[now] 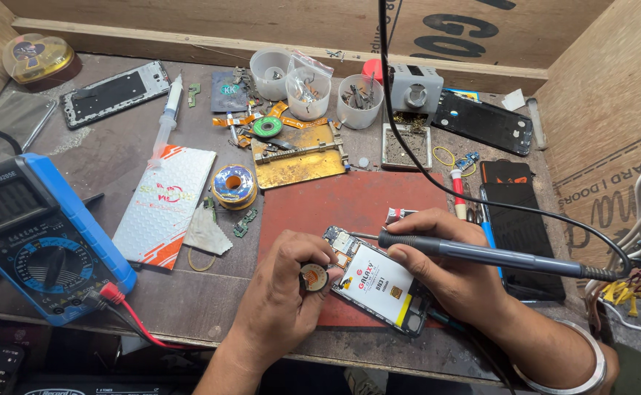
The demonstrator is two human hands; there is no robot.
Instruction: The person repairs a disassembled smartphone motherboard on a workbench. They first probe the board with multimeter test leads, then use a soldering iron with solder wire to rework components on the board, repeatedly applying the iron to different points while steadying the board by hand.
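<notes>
Holding a soldering iron (481,254) closed in your right hand (445,274), you pinched a small round tin (313,277) in your left hand (284,292), both touching the opened phone (379,289) on the red mat (335,205).

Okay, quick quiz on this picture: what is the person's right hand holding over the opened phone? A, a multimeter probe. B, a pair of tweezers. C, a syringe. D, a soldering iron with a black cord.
D: the right hand grips a soldering iron whose tip points at the top of the opened phone, its black cord running off to the right.
</notes>
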